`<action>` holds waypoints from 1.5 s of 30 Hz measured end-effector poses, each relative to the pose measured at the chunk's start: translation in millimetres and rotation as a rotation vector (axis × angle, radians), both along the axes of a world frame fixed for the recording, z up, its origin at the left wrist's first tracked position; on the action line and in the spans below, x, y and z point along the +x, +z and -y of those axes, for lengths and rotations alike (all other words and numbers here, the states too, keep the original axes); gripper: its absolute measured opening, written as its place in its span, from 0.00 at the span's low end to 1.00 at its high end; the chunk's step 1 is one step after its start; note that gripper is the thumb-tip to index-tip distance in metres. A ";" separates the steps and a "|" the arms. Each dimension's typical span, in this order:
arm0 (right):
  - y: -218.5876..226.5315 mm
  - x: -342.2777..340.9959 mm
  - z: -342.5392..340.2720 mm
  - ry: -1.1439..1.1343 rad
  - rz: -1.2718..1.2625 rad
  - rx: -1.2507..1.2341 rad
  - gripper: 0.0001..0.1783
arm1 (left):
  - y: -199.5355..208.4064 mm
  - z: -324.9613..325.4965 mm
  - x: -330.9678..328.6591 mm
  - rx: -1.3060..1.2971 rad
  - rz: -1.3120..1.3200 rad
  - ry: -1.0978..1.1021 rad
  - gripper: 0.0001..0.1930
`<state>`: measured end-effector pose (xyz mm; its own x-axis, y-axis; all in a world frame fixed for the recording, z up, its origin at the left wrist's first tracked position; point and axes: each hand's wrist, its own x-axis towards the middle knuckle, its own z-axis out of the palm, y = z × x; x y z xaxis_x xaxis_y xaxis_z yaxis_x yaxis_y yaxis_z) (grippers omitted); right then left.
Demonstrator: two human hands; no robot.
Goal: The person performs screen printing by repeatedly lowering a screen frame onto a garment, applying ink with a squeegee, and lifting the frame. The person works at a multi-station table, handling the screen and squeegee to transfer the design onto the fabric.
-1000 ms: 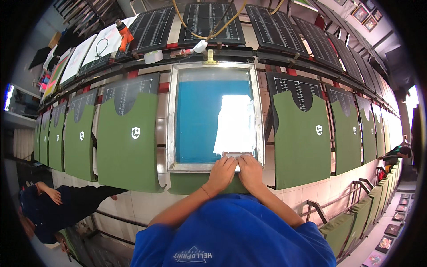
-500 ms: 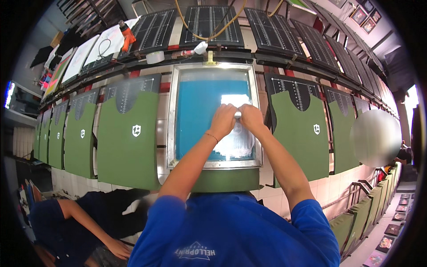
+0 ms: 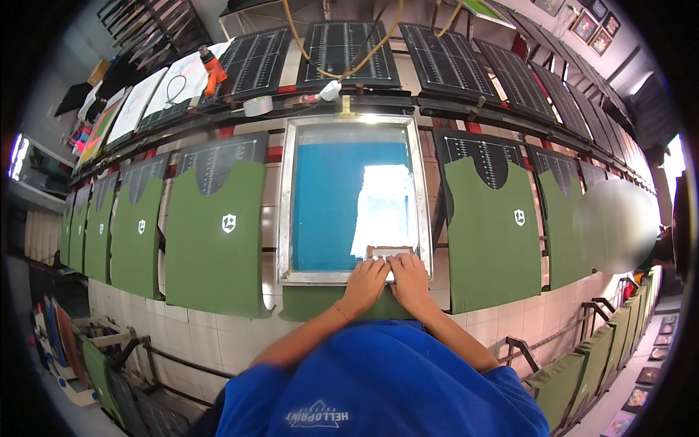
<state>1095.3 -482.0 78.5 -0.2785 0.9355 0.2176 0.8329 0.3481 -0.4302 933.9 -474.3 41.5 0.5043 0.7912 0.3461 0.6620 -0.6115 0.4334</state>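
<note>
The squeegee (image 3: pixel 380 252) sits inside the near right corner of a metal-framed screen (image 3: pixel 286 211), just below a bright white patch (image 3: pixel 386 200). From the left, a green shirt (image 3: pixel 211 262) with a white shield emblem (image 3: pixel 229 223) covers most of a black board (image 3: pixel 240 149), then comes the screen's blue mesh (image 3: pixel 324 211), with green cloth (image 3: pixel 313 302) showing past its near edge. The left hand (image 3: pixel 365 285) and right hand (image 3: pixel 409 282) grip the squeegee side by side, and farther right lies another green shirt (image 3: pixel 491 262).
</note>
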 end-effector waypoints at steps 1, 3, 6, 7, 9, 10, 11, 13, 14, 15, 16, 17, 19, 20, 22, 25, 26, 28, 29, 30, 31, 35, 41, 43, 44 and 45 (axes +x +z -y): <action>-1.9 1.3 2.6 0.019 0.023 -0.060 0.28 | 0.1 3.5 -3.3 -0.039 -0.005 -0.024 0.22; -6.2 6.9 5.8 0.073 0.005 -0.039 0.29 | 6.0 5.8 -4.9 -0.103 0.000 -0.078 0.24; -6.4 13.3 5.5 0.114 -0.015 -0.130 0.31 | 10.6 7.8 -20.2 -0.184 0.008 -0.100 0.25; 1.5 15.4 4.2 0.128 -0.069 -0.163 0.31 | 10.0 8.0 -27.4 -0.204 0.014 -0.083 0.26; 12.0 21.4 -2.7 0.077 -0.213 -0.232 0.29 | 15.2 5.7 -45.1 -0.242 0.039 0.021 0.25; 3.4 28.3 -8.1 -0.039 -0.253 -0.193 0.28 | 17.7 2.1 -55.3 -0.261 0.060 0.108 0.24; -10.1 37.5 -13.6 -0.150 -0.291 -0.152 0.26 | 18.4 -3.5 -68.1 -0.270 0.061 0.213 0.22; -19.4 46.7 -27.2 -0.385 -0.285 -0.072 0.22 | 9.3 -14.1 -100.6 -0.228 0.033 0.448 0.20; -26.7 50.5 -31.4 -0.474 -0.364 -0.091 0.22 | 3.2 -19.7 -116.6 -0.173 0.003 0.571 0.19; -38.0 56.3 -35.8 -0.565 -0.442 -0.110 0.21 | 4.6 -28.4 -127.8 -0.176 0.031 0.650 0.19; -48.9 62.1 -39.8 -0.654 -0.520 -0.129 0.21 | 6.3 -36.8 -138.1 -0.179 0.060 0.730 0.19; -56.3 64.6 -43.1 -0.704 -0.549 -0.162 0.21 | 7.0 -43.4 -149.2 -0.182 0.086 0.813 0.19; -67.0 68.0 -47.9 -0.724 -0.628 -0.298 0.20 | -8.1 -51.3 -172.9 -0.160 0.003 0.885 0.18; -73.8 69.0 -48.6 -0.731 -0.665 -0.369 0.20 | -15.9 -53.7 -181.4 -0.151 -0.038 0.923 0.17; -83.9 68.0 -48.0 -0.728 -0.688 -0.368 0.19 | -28.2 -55.6 -194.0 -0.269 0.059 0.981 0.17; -94.7 65.8 -46.9 -0.809 -0.880 -0.393 0.19 | -37.6 -51.7 -209.4 -0.386 0.081 0.945 0.17; -94.2 65.6 -48.7 -0.816 -0.914 -0.413 0.19 | -36.2 -52.1 -210.3 -0.412 0.071 0.909 0.18; -93.3 67.2 -48.7 -0.838 -0.983 -0.450 0.20 | -30.0 -54.0 -201.2 -0.446 0.114 0.939 0.18; -94.3 67.9 -47.6 -0.874 -1.015 -0.473 0.21 | -26.7 -52.4 -197.4 -0.464 0.133 0.950 0.18; -87.3 64.8 -53.6 -0.871 -1.033 -0.484 0.21 | -28.5 -47.7 -200.2 -0.455 0.136 0.951 0.19; -79.6 62.2 -57.3 -0.868 -1.051 -0.496 0.21 | -35.2 -41.7 -203.3 -0.445 0.139 0.952 0.19; -91.5 68.9 -55.4 -0.839 -1.046 -0.483 0.21 | -44.2 -34.3 -205.0 -0.435 0.208 0.921 0.20; -101.6 70.3 -44.6 -0.843 -0.880 -0.457 0.19 | -33.8 -38.0 -198.7 -0.539 0.351 0.940 0.22; -103.8 69.9 -39.6 -0.835 -0.830 -0.416 0.19 | -39.6 -38.0 -201.0 -0.511 0.446 0.916 0.22; -100.7 67.8 -41.7 -0.822 -0.844 -0.409 0.19 | -44.4 -38.1 -203.3 -0.495 0.494 0.904 0.22; -97.4 65.6 -43.9 -0.810 -0.858 -0.401 0.19 | -48.4 -37.6 -206.1 -0.501 0.513 0.906 0.22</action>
